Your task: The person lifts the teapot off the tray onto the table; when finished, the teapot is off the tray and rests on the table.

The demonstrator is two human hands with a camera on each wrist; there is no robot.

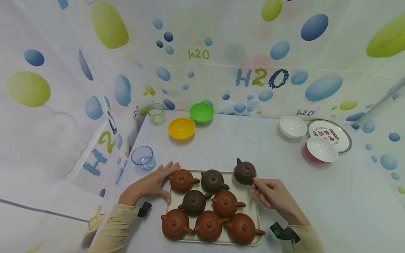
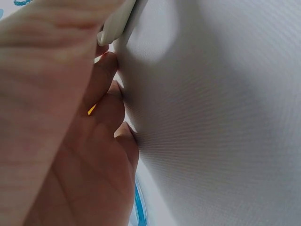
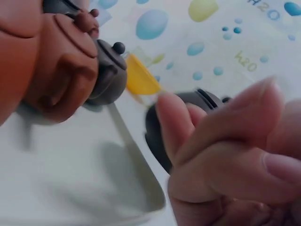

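While the right grip (image 1: 274,196) pinches the dark teapot (image 1: 245,172) by its handle at the tray's (image 1: 252,208) far-right corner, the left grip (image 1: 154,183) lies spread at the left edge. Expect stiff, probably brittle clay; keep the body level.

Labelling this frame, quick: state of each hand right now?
Left hand: open, at the left edge of the tray.
Right hand: closed, holding a dark teapot.

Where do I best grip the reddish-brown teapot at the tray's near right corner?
Probably take the teapot by its handle, coming from the right: the handle points that way, over the tray rim, while another teapot crowds its left side.
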